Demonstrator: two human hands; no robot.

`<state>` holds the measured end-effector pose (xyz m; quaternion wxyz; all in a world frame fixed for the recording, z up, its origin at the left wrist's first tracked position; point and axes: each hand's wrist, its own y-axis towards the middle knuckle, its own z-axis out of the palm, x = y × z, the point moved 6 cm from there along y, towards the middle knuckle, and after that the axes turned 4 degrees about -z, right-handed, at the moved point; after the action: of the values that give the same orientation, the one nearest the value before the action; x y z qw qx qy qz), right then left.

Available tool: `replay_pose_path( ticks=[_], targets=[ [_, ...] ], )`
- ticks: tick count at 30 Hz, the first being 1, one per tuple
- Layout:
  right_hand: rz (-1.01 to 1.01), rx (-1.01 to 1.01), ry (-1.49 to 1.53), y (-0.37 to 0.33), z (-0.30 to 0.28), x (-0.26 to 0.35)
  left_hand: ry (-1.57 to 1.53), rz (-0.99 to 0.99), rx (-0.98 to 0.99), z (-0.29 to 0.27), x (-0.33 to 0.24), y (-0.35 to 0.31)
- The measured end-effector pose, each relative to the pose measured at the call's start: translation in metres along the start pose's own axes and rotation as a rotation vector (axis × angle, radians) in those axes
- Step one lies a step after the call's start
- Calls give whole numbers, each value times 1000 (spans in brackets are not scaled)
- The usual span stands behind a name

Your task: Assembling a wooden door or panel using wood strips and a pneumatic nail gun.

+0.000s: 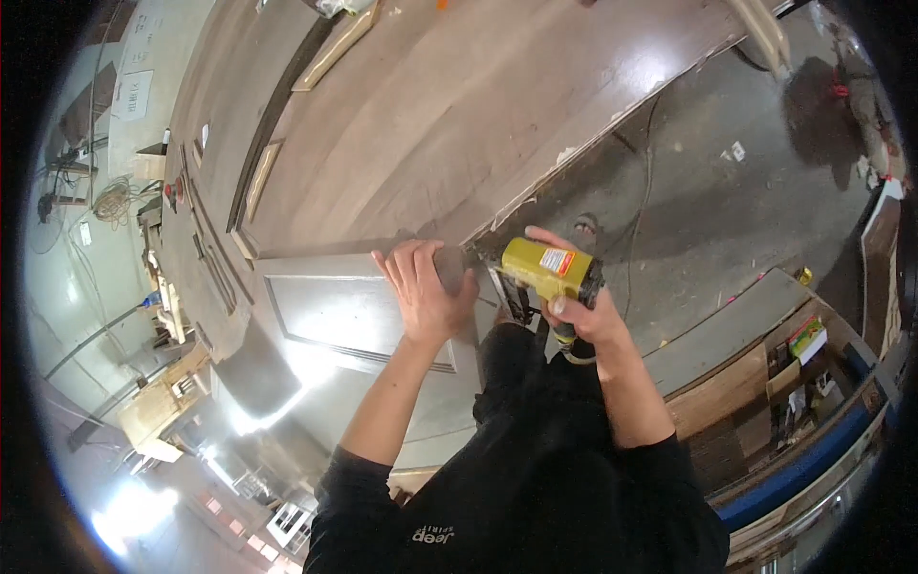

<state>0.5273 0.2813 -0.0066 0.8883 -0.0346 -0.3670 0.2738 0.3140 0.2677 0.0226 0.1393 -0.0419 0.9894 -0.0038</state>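
Observation:
My right hand [585, 311] is closed round the grip of a yellow and black nail gun [543, 265], with a hose at its lower end. The gun's nose points left, close to the right corner of a grey framed panel [360, 258]. My left hand [427, 292] lies over that panel's far right corner, fingers and thumb apart. A brown patch or small piece [449, 269] shows between thumb and fingers; I cannot tell which. Whether the gun's nose touches the panel is hidden.
Beyond the panel lies a large brown wood-look board [459, 124] bearing several light wooden strips [335, 46]. A hose [647, 182] runs over the grey floor [708, 191] at right. Near right stands an open wooden box [765, 383] with packets inside. Wood offcuts [167, 407] lie at left.

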Motion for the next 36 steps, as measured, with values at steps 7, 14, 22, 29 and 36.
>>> replay_pose_path(
  ticks=[7,14,22,29,36],
  targets=[
    [29,47,-87,-2,-20,-48,-8,-17,28,-1,-6,7],
    [-9,48,179,0,-21,-62,-8,-4,23,1,-4,7],
    [23,60,196,4,-19,-65,-9,9,26,2,-1,5],
    [-22,52,233,3,-27,-73,-6,26,25,2,-3,4],
    [-126,13,-97,2,-15,18,-2,1,-7,0,-7,8]
  ],
)
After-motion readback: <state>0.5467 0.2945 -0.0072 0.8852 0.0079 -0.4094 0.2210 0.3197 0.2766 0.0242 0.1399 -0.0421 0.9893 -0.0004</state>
